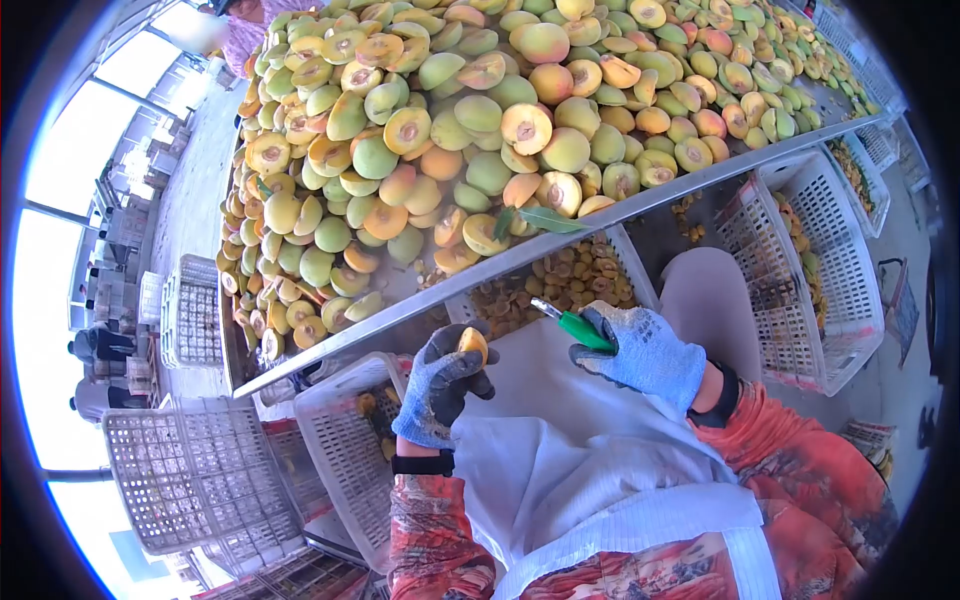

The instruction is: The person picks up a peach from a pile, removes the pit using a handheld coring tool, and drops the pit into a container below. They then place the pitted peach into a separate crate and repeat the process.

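In my gloved left hand (440, 385) is a yellow-orange peach half (473, 344), pinched between the thumb and fingers. My right hand (640, 350), in a blue and grey glove, grips a green-handled pitting knife (586, 331); its short metal tip points up and left, apart from the fruit. Both hands are above my pale apron (560, 400), just in front of the table's metal edge (440, 290). Beyond that edge lies a big heap of peaches (430, 160), many of them halved with the cut faces showing.
Below the table edge, a crate (635, 265) holds brown pits and scraps. White plastic crates stand at my right (850, 300) and left (345, 450), with a stack of grey crates (190, 470) farther left. A person in a patterned top (243, 40) is at the table's far left.
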{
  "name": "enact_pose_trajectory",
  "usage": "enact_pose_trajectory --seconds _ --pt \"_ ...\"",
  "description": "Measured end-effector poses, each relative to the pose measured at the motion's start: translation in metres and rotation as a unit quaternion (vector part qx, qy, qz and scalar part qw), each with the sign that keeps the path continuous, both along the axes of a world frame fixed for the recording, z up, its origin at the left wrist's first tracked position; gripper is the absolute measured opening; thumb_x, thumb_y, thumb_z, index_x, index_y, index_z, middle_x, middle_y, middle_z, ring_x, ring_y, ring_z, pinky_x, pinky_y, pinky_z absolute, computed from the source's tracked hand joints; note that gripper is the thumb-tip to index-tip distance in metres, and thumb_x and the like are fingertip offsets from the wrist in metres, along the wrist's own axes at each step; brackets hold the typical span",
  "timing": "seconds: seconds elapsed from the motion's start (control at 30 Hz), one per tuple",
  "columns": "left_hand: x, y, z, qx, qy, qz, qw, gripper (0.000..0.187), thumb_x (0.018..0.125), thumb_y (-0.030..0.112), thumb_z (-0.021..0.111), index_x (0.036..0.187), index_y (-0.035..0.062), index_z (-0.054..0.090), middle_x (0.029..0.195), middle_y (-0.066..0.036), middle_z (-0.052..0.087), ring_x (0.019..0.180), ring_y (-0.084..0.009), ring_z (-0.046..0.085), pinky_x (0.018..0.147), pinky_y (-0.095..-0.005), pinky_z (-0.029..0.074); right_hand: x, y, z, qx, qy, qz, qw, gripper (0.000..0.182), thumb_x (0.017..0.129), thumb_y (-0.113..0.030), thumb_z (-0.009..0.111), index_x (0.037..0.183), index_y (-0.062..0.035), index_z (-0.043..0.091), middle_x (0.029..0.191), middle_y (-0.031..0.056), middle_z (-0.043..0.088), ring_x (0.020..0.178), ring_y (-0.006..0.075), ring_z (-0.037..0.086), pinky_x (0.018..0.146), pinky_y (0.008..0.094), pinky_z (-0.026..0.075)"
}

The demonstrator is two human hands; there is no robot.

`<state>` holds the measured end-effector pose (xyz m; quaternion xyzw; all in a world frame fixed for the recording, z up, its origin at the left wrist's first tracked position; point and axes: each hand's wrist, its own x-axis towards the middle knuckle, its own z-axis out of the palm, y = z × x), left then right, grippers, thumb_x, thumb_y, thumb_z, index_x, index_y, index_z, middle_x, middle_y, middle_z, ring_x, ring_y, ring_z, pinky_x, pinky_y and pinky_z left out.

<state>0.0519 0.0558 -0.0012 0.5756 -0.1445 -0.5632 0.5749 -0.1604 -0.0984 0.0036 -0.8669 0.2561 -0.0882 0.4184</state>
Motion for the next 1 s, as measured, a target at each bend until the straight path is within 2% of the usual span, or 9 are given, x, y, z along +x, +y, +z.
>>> enact_pose_trajectory --seconds 0.2,0.23,0.33,0.47,0.53,0.6,0.8,0.87,1.0 --pt "-0.041 -0.011 -0.010 -0.073 0.128 0.146 0.978 0.051 0.072 0.015 0.061 0.121 0.0051 0.046 0.104 -0.014 0.054 0.075 -0.0265 0.063 0.060 -0.0362 0.054 0.007 0.012 -0.005 -0.029 -0.052 0.027 0.998 0.038 0.075 -0.028 0.065 0.104 -0.0061 0.054 0.083 0.0179 0.059 0.075 0.0342 0.058 0.064 0.0394 0.047" --pt "-0.046 -0.013 -0.007 -0.068 0.133 0.158 0.976 0.051 0.073 0.017 0.062 0.120 0.0039 0.047 0.099 -0.014 0.056 0.076 -0.0255 0.062 0.062 -0.0359 0.053 0.010 0.018 -0.007 -0.073 -0.118 0.014 0.990 0.027 0.070 -0.020 0.064 0.089 -0.0040 0.052 0.071 0.0145 0.057 0.066 0.0326 0.058 0.059 0.0409 0.045" --pt "-0.049 -0.014 -0.010 -0.086 0.097 0.153 0.980 0.050 0.074 0.021 0.063 0.119 0.0030 0.048 0.095 -0.012 0.057 0.075 -0.0233 0.061 0.062 -0.0347 0.052 0.012 0.028 -0.007 -0.139 -0.156 -0.005 0.978 0.027 0.069 -0.018 0.065 0.089 -0.0043 0.053 0.069 0.0124 0.057 0.064 0.0307 0.058 0.057 0.0400 0.045" --pt "-0.057 -0.017 -0.012 -0.080 0.098 0.218 0.968 0.039 0.080 0.025 0.059 0.112 0.0035 0.053 0.078 -0.005 0.056 0.059 -0.0166 0.054 0.047 -0.0251 0.044 0.013 0.033 0.001 -0.183 -0.181 0.011 0.966 0.025 0.070 -0.016 0.064 0.089 -0.0048 0.053 0.068 0.0110 0.057 0.063 0.0295 0.058 0.056 0.0393 0.044" --pt "-0.068 -0.021 -0.003 -0.091 0.012 0.220 0.971 0.037 0.082 0.027 0.055 0.110 0.0042 0.054 0.076 -0.004 0.055 0.058 -0.0153 0.052 0.045 -0.0236 0.041 0.012 0.034 -0.004 -0.183 -0.065 0.053 0.980 0.045 0.073 -0.018 0.064 0.113 -0.0020 0.051 0.099 0.0151 0.058 0.082 0.0306 0.060 0.066 0.0367 0.048" --pt "-0.071 -0.023 0.002 -0.101 -0.072 0.219 0.968 0.035 0.084 0.029 0.052 0.109 0.0049 0.055 0.074 -0.004 0.054 0.056 -0.0141 0.051 0.043 -0.0221 0.038 0.012 0.037 -0.005 -0.210 -0.050 0.051 0.975 0.045 0.074 -0.016 0.062 0.114 -0.0017 0.049 0.096 0.0148 0.058 0.078 0.0298 0.060 0.064 0.0367 0.048" --pt "-0.073 -0.016 0.003 -0.114 0.096 0.233 0.961 0.030 0.088 0.027 0.048 0.106 0.0054 0.058 0.080 -0.003 0.057 0.062 -0.0116 0.053 0.042 -0.0221 0.040 0.013 0.047 -0.005 -0.326 0.002 0.059 0.943 0.044 0.076 -0.014 0.054 0.117 0.0010 0.046 0.088 0.0151 0.057 0.068 0.0275 0.058 0.058 0.0374 0.046" --pt "-0.081 -0.018 0.003 -0.105 -0.141 0.265 0.948 0.029 0.089 0.027 0.049 0.103 0.0036 0.059 0.087 -0.006 0.061 0.062 -0.0121 0.056 0.043 -0.0215 0.043 0.013 0.051 -0.007 -0.344 -0.012 0.067 0.936 0.044 0.077 -0.015 0.053 0.117 0.0017 0.046 0.086 0.0157 0.057 0.066 0.0271 0.058 0.058 0.0373 0.046" --pt "-0.090 -0.010 0.012 -0.108 -0.136 0.305 0.936 0.029 0.088 0.026 0.049 0.101 0.0019 0.059 0.093 -0.008 0.063 0.064 -0.0126 0.058 0.043 -0.0204 0.045 0.007 0.065 -0.002 -0.353 0.056 0.123 0.926 0.043 0.077 -0.015 0.051 0.117 0.0006 0.044 0.079 0.0129 0.059 0.063 0.0275 0.059 0.054 0.0391 0.045"
